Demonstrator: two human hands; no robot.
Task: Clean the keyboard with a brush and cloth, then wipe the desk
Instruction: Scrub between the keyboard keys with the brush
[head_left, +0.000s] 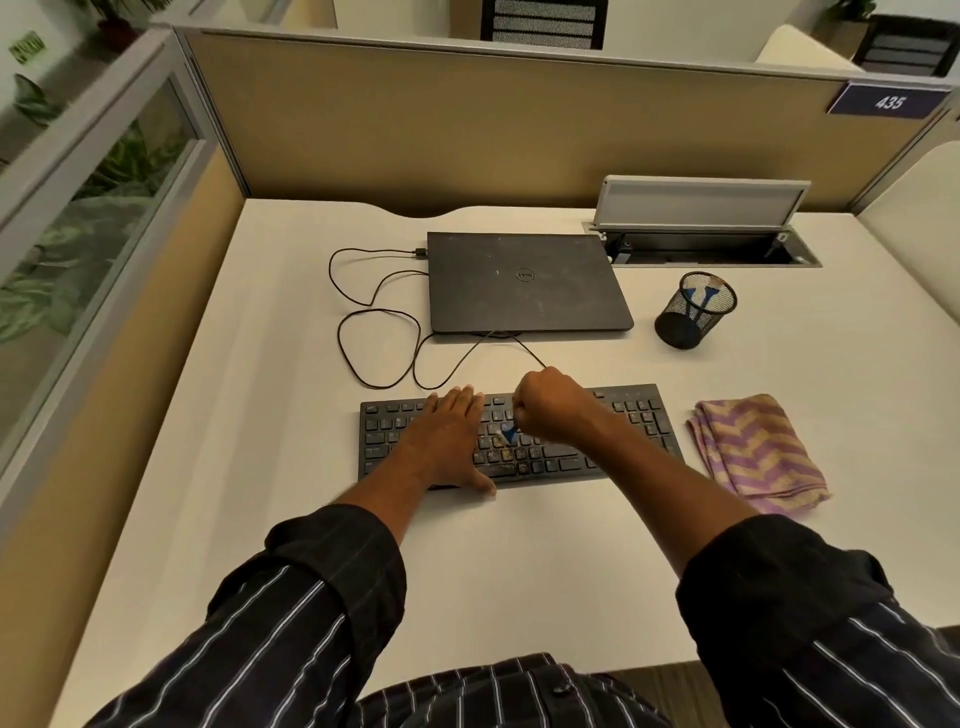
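A black keyboard (631, 415) lies on the white desk (291, 415), with brownish crumbs on its middle keys. My left hand (452, 436) lies flat on the keyboard's left half, fingers straight. My right hand (550, 405) is a fist over the keyboard's middle and grips a small blue brush (508, 432), whose pale bristles touch the dirty keys. A folded purple and tan cloth (758, 457) sits on the desk just right of the keyboard.
A shut black laptop (524, 283) lies behind the keyboard, its cable (374, 343) looping on the left. A black mesh pen cup (693, 309) holding blue tools stands at the right. An open cable hatch (706, 228) sits by the partition.
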